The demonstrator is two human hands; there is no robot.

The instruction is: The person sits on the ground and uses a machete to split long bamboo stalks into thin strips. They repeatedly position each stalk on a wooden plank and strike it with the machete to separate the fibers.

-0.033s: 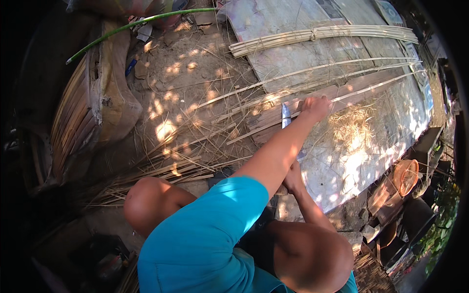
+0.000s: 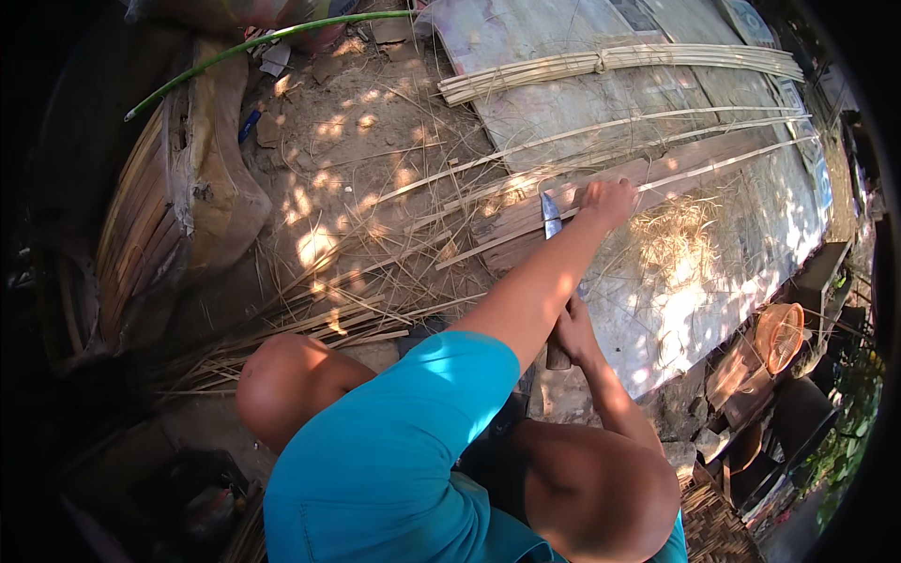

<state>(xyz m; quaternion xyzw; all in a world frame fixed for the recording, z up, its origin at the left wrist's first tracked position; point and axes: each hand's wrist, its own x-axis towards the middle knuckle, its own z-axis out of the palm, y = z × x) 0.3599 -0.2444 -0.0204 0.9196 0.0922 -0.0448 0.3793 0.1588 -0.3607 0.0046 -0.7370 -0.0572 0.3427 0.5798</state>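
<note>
My left arm reaches across to the far right, and its hand (image 2: 610, 199) is closed on a thin pale bamboo strip (image 2: 723, 165) lying over a wooden board (image 2: 521, 218). The strip's other end comes out to the left of the hand. Below the left forearm, my right hand (image 2: 574, 330) grips the handle of a knife (image 2: 551, 216). The handle's brown wooden end shows below the fist. The knife's blade appears on the far side of the forearm, across the strip and board; its middle part is hidden behind the arm.
A tied bundle of strips (image 2: 619, 61) and loose strips lie on a pale sheet (image 2: 563, 122). Fibre shavings (image 2: 676, 242) are piled right of the board. More strips (image 2: 319, 324) litter the ground at left. A green stalk (image 2: 272, 38) lies far left; an orange basket (image 2: 780, 338) is at right.
My right hand has moved slightly up and to the right, and the knife handle's end now shows below it. The left hand stays nearly in place on the strip.
</note>
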